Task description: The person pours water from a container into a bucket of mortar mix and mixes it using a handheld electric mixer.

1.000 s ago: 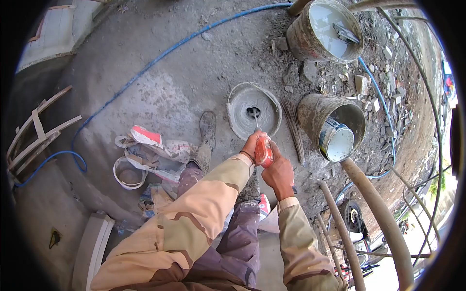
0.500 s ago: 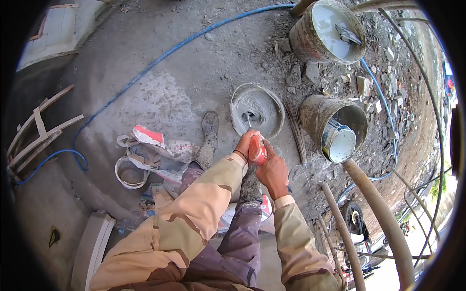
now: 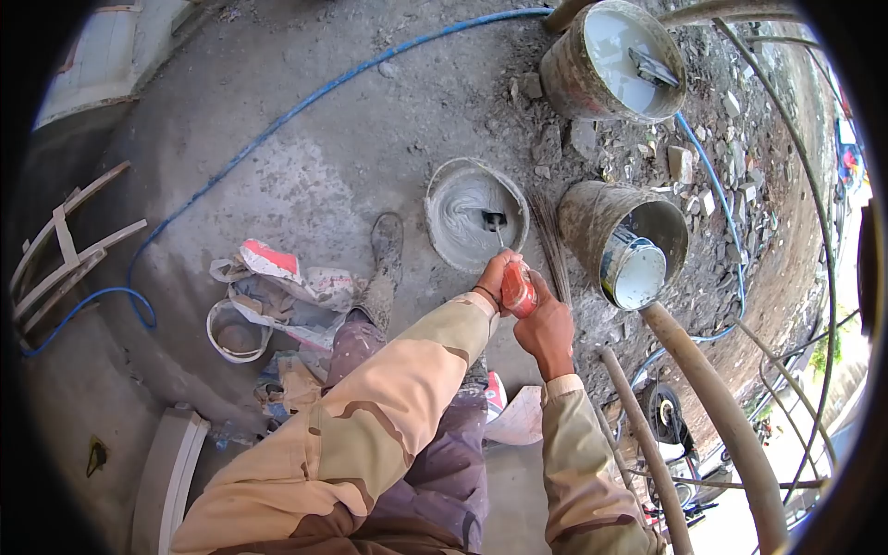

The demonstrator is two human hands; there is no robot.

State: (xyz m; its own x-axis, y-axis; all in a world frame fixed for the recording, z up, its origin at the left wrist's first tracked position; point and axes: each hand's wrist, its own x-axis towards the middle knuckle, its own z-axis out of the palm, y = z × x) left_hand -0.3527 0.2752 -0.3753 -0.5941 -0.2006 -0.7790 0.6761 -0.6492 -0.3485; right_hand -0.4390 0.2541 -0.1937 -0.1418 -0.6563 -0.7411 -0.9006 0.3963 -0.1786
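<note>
Both hands are closed around a red power drill (image 3: 519,289) whose thin shaft (image 3: 501,239) slants down into a bucket (image 3: 431,231). My left hand (image 3: 494,281) wraps the drill's left side near the front. On its rear right side is my right hand (image 3: 546,333); its fingers are partly hidden. Smooth grey wet mix (image 3: 460,205) with swirl ridges fills the bucket. A dark mixing paddle (image 3: 493,220) shows at the right part of the mix, partly sunk in it.
Right of the bucket lies a bundle of thin sticks (image 3: 552,245). Beyond it stand a large bucket (image 3: 583,217) with a smaller pail (image 3: 638,273) inside, and another bucket (image 3: 564,79) of cloudy water. A blue hose (image 3: 314,102) crosses the floor. Torn bags (image 3: 310,282) lie left; poles (image 3: 712,398) rise right.
My hands and the drill have shifted right relative to the bucket. The paddle has gone from the middle of the mix to its right side. The whole view has slid slightly.
</note>
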